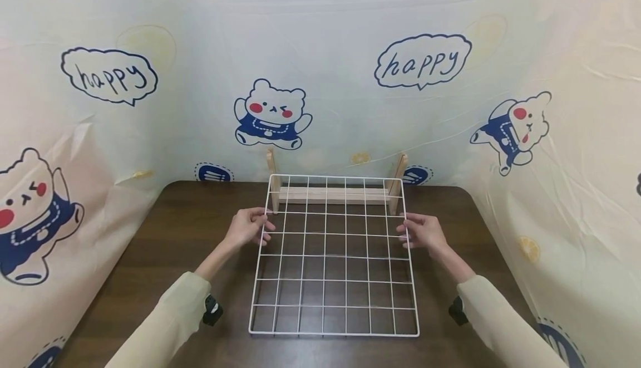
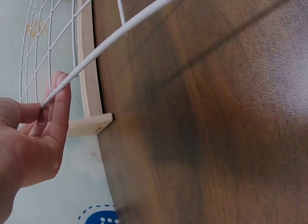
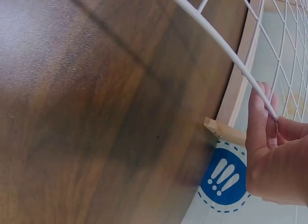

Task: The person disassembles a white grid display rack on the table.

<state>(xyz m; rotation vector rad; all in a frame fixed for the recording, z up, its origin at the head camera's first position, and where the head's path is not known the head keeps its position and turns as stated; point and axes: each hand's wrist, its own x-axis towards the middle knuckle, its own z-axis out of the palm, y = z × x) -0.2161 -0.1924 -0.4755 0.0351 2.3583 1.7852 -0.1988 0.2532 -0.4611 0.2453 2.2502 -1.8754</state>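
A white wire grid panel (image 1: 345,256) is held above the brown table in the head view. My left hand (image 1: 247,227) pinches its left edge wire between thumb and fingers, and my right hand (image 1: 422,231) does the same on the right edge. The left wrist view shows the left thumb and fingers (image 2: 60,108) on the thick edge wire. In the right wrist view, the right fingers (image 3: 257,120) hold the opposite edge. Behind the panel's far end stands a pale wooden stand (image 1: 399,170) with two uprights and a crossbar, partly seen through the grid.
The dark wooden table (image 1: 200,206) ends at the back against a printed cloth (image 1: 340,117), which also hangs along both sides. The panel casts shadows on the tabletop in both wrist views.
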